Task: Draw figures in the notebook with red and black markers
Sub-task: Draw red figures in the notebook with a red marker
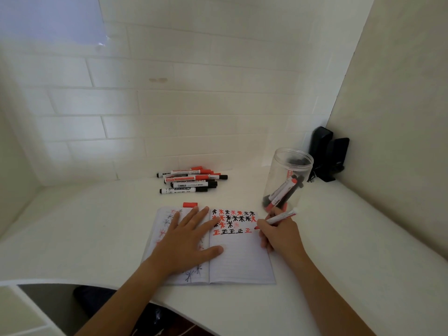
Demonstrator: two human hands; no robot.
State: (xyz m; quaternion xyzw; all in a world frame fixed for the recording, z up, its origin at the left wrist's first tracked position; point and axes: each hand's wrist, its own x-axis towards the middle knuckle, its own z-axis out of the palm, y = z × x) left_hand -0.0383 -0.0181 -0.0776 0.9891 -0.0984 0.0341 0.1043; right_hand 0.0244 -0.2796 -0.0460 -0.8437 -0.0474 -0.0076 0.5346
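Observation:
An open lined notebook [240, 258] lies on the white desk. Its right page carries rows of red and black star figures and a row of red and black characters. My left hand [186, 238] lies flat with fingers spread on the left page, its thumb across the spine. My right hand [278, 235] grips a red marker [282, 216], its tip touching the right end of the character row. A loose red cap [190, 204] rests just beyond the notebook's top edge.
A pile of red and black markers [191, 180] lies at the back by the tiled wall. A clear plastic jar [287, 179] holding a few markers stands right of the notebook. A black object [329, 154] sits in the back right corner. The desk's front edge curves below.

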